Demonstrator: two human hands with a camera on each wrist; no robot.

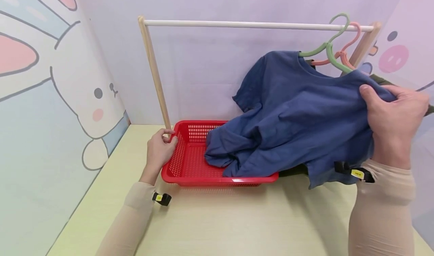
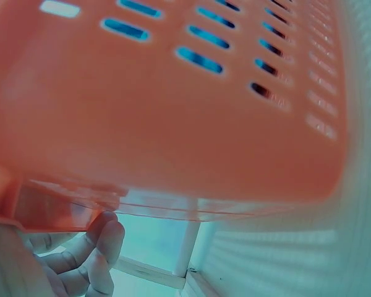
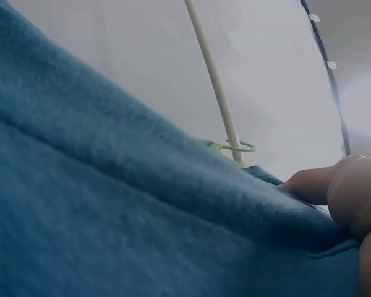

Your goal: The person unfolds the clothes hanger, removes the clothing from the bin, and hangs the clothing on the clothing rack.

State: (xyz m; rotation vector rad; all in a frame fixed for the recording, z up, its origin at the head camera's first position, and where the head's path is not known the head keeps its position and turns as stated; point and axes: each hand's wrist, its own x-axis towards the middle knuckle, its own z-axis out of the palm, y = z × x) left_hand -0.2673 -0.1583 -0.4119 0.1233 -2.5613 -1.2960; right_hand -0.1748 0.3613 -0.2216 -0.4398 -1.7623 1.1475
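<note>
A blue T-shirt [image 1: 298, 109] hangs by its neckline from a green hanger [image 1: 333, 48] on the rack's rail, its lower part draped into a red basket [image 1: 220, 180]. My right hand [image 1: 395, 112] grips the shirt's right shoulder, thumb on the near side; the other fingers are mostly hidden. Close up in the right wrist view, the blue cloth [image 3: 142, 185] fills much of the frame beside the thumb. My left hand [image 1: 160, 149] pinches the basket's left rim. From below, the left wrist view shows curled fingers [image 2: 108, 238] at that rim and the basket's slotted wall [image 2: 173, 124].
The clothes rack has a white rail [image 1: 237, 23] and wooden posts, the left post [image 1: 154, 67] standing behind the basket. A pink hanger [image 1: 354, 41] with dark green cloth [image 1: 381, 79] hangs behind the shirt. Everything stands on a pale table [image 1: 230, 222] between printed walls.
</note>
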